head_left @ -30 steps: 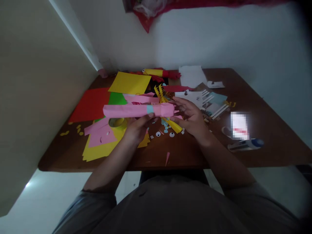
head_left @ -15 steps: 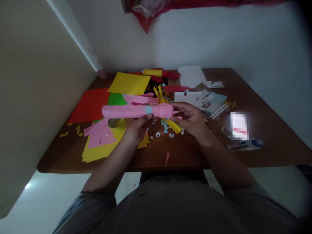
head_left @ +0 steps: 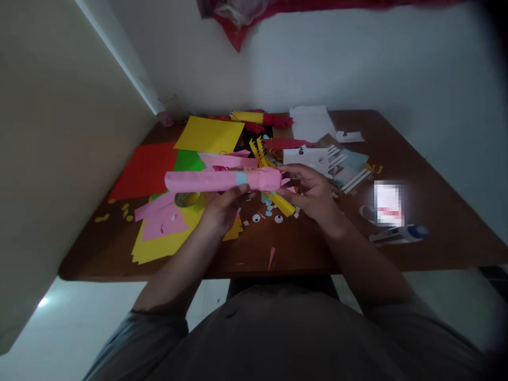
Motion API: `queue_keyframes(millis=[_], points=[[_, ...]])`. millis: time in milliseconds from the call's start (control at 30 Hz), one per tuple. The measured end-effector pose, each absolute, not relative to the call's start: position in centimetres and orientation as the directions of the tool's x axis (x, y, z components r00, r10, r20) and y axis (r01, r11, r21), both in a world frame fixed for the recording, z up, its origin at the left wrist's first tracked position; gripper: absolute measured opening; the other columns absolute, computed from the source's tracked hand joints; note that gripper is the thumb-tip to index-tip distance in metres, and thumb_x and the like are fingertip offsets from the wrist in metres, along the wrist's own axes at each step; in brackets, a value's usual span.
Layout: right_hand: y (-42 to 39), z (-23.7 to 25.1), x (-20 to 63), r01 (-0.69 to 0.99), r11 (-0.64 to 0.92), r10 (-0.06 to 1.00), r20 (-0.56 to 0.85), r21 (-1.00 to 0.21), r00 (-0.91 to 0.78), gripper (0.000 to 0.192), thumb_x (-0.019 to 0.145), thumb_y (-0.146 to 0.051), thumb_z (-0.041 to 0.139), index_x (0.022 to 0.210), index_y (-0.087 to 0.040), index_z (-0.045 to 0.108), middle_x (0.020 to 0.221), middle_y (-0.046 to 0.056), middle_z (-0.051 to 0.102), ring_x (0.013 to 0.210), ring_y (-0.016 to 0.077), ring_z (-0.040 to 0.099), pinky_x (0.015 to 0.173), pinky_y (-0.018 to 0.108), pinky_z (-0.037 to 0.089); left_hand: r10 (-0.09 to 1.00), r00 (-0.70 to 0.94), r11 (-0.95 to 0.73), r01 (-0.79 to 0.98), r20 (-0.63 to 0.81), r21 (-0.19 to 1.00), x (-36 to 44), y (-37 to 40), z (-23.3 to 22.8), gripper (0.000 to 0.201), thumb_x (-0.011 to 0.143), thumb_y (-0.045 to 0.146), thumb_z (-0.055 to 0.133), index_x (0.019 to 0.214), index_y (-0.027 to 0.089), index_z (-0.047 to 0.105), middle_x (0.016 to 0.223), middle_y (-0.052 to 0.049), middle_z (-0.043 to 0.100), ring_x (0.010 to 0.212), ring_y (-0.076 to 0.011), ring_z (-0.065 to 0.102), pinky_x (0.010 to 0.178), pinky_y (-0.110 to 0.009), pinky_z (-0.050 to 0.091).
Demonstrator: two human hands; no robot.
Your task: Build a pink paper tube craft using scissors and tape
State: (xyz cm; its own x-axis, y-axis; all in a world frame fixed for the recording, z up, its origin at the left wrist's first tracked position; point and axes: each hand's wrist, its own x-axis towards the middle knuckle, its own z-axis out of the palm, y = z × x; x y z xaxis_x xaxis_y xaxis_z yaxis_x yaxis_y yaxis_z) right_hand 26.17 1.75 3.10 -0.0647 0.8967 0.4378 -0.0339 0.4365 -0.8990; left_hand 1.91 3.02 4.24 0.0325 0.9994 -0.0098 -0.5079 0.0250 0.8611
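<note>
A pink paper tube (head_left: 200, 181) with a light blue band is held level above the table, its right end crumpled and narrowed. My left hand (head_left: 226, 209) is closed round the tube from below, the thumb pressing near the blue band. At the crumpled end, my right hand (head_left: 311, 193) has its fingers and thumb bent about the tip; part of the grip is hidden. Beneath the tube lie a yellow paper strip (head_left: 283, 205) and light blue scraps. Two paper eyes, one left (head_left: 256, 218) and one right (head_left: 279, 219), rest on the table below.
Yellow sheets (head_left: 153, 251), a tape roll (head_left: 189, 200) and red paper (head_left: 143, 172) lie left on the brown table (head_left: 297, 254). A yellow-and-red paper figure (head_left: 250, 117) is at the back. A blue-and-white cutter-like tool (head_left: 399, 234) lies right, beside a blurred bright object (head_left: 389, 203).
The whole view has shifted very slightly. Both hands keep their places on the pink tube, with no other visible difference.
</note>
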Motion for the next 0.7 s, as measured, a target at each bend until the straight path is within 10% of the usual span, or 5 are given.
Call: queue_keyframes(millis=[700], points=[[2.35, 2.24, 26.33, 0.006, 0.529, 0.848, 0.528, -0.849, -0.049, 0.034, 0.092, -0.044, 0.101, 0.120, -0.032, 0.086, 0.118, 0.004, 0.085, 0.108, 0.0254, 0.082, 0.097, 0.043, 0.072, 0.999, 0.037, 0.016, -0.529, 0.004, 0.848, 1.72, 3.34, 3.59, 0.064, 0.061, 0.031, 0.112, 0.113, 0.025, 0.075, 0.085, 0.005, 0.080, 0.084, -0.0198, 0.081, 0.072, -0.031, 0.068]])
